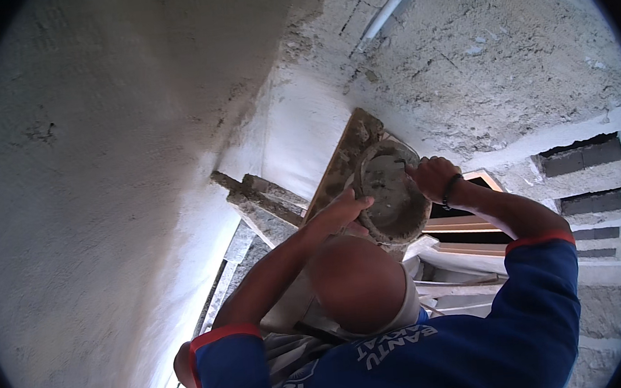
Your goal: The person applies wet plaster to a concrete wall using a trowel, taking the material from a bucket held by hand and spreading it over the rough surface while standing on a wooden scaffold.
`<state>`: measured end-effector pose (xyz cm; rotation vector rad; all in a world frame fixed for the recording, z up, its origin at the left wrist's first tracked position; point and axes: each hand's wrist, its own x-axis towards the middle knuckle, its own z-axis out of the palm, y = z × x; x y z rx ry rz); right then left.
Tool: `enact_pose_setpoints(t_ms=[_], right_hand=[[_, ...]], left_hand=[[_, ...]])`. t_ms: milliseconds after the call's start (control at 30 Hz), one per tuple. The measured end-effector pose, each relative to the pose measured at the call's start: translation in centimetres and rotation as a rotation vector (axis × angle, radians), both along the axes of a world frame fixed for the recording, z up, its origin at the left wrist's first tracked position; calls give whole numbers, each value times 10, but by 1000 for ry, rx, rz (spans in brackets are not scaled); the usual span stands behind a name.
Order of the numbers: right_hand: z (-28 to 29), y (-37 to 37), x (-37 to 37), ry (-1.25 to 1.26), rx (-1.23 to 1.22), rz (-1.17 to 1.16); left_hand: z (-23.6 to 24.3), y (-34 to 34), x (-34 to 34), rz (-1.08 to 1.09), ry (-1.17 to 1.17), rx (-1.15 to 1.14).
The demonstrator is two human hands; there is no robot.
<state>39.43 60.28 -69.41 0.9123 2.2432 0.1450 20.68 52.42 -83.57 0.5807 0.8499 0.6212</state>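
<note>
A round mortar bowl (398, 229), its rim crusted with dried grey mortar, is in front of me near the middle of the head view. Grey wet-looking mortar (385, 191) lies inside it. My left hand (345, 209) grips the bowl's near left side, with the thumb over the rim. On the right side, my right hand (435, 178) is closed at the rim. A small dark edge shows beside its fingers inside the bowl, but I cannot tell whether it is a tool. A dark band circles my right wrist.
A mortar-stained wooden board (344, 154) slants behind the bowl. More rough boards (267, 205) stick out on the left. A smooth plastered wall (89, 198) fills the left side. On the right are a rough wall (527, 57) with a white pipe (398, 1) and a wooden frame (450, 224).
</note>
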Motion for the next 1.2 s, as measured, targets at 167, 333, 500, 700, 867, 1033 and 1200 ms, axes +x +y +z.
enact_pose_setpoints(t_ms=[167, 333, 500, 700, 867, 1033, 1200], right_hand=[[-68, 6, 9, -62, -18, -7], [-80, 19, 34, -297, -290, 125], [-71, -1, 37, -38, -594, -311], [-61, -19, 27, 352, -859, -1021], [-53, -33, 70, 584, -675, -963], [-23, -23, 51, 268, -62, -179], [-64, -33, 57, 54, -98, -76]], left_hand=[[0, -7, -1, 40, -55, 38], [8, -4, 0, 36, -19, 29], [13, -7, 1, 52, 4, 6], [-13, -1, 1, 26, -43, 39], [-9, -2, 10, 52, -5, 42], [-2, -1, -6, 5, -32, 42], [1, 0, -1, -3, -55, 38]])
